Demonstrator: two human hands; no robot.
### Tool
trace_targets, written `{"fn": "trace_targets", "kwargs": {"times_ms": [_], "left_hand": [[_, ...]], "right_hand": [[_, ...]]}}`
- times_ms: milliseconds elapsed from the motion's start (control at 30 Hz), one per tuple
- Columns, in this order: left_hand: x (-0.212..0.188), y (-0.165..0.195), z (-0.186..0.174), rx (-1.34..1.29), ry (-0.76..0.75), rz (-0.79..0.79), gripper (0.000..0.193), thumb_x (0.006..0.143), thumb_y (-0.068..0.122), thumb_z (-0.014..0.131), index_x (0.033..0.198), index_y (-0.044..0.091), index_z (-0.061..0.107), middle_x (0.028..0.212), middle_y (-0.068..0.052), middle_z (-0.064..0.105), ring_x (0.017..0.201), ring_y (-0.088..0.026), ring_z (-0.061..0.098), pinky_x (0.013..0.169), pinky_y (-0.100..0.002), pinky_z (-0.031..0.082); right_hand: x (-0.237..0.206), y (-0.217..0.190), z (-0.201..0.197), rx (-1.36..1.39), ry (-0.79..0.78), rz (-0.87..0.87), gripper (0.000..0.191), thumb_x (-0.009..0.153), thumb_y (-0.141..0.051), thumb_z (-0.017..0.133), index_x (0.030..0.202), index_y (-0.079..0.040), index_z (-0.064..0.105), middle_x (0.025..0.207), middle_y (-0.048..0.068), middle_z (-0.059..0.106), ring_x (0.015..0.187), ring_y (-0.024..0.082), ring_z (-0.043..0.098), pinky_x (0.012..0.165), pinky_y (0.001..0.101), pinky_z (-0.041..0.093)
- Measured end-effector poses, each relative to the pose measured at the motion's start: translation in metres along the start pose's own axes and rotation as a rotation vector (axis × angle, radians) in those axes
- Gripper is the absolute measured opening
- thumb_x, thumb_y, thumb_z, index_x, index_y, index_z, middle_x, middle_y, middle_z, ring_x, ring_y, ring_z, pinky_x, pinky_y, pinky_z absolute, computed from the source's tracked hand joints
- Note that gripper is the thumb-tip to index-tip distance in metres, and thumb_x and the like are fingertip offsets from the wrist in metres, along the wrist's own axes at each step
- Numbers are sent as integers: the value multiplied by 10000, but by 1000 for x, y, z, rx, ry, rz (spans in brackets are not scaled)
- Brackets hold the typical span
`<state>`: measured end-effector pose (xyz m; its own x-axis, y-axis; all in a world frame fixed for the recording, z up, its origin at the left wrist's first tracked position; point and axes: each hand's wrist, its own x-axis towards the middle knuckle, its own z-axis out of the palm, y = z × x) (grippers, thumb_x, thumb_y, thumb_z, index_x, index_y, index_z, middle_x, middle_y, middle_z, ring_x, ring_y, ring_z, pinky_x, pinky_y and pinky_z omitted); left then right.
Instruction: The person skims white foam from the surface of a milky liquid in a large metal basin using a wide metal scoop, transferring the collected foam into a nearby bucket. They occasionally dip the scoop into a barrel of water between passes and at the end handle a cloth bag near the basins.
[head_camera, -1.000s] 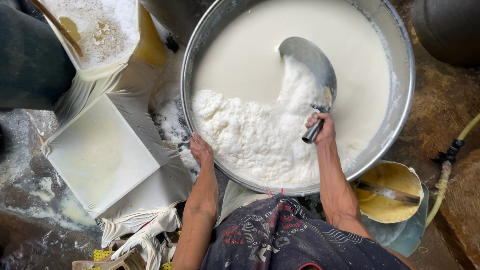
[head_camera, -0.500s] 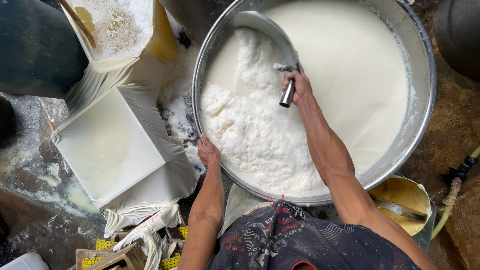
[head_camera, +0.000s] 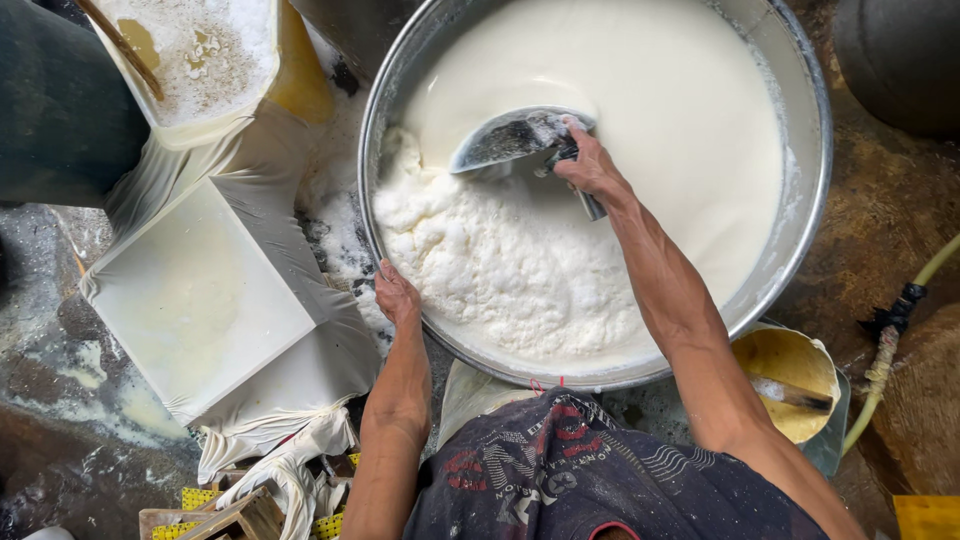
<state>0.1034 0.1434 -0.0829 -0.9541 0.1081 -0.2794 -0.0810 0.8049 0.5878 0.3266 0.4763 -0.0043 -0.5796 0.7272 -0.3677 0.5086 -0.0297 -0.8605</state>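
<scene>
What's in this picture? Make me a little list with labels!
place: wet, messy floor, seen from above
big thing: round metal basin full of white liquid and lumpy white curds
right hand: grips the handle of a metal scoop dipped in at the curds
left hand: rests on the basin's rim
left side: square mould lined with white cloth
lower right: small yellow bucket, a hose

left hand (head_camera: 397, 296) flat, right hand (head_camera: 590, 165) clenched
</scene>
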Motion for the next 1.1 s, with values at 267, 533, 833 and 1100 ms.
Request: {"fn": "trace_targets", "kwargs": {"times_ms": [267, 533, 833, 1100], "left_hand": [[10, -11, 3, -23, -8, 22, 649, 1055, 574, 387, 1170, -12, 639, 1033, -288, 703, 1006, -513, 626, 882, -564, 470], [6, -3, 5, -43, 30, 127, 645, 1069, 551, 372, 1175, -20, 653, 1100, -302, 686, 1028, -522, 615, 906, -572, 470], [-7, 4, -5, -107, -69, 60, 673, 1031, 591, 341, 1221, 1, 605, 1083, -296, 702, 1018, -499, 652, 926, -566, 501], [-3, -3, -11, -163, -122, 111, 741, 1035, 626, 315, 1239, -30, 593, 1113, -310, 683, 1033, -504, 643, 948, -590, 488]], "right_hand": [[-48, 58, -28, -34, 181, 158, 936, 762, -122, 626, 1635, -89, 291, 811, 112, 645, 603, 169, 594, 540, 343, 491], [-114, 89, -56, -49, 368, 287, 922, 768, -140, 648, 1629, -95, 322, 939, 129, 690, 668, 201, 634, 605, 356, 526], [-196, 112, -43, -215, 532, 371, 946, 750, -235, 731, 1610, -112, 357, 1298, 205, 659, 1113, 301, 647, 960, 378, 511], [-258, 92, 28, -92, 493, 628, 958, 760, -226, 692, 1630, -137, 302, 1394, 217, 613, 1082, 412, 713, 939, 436, 546]]}}
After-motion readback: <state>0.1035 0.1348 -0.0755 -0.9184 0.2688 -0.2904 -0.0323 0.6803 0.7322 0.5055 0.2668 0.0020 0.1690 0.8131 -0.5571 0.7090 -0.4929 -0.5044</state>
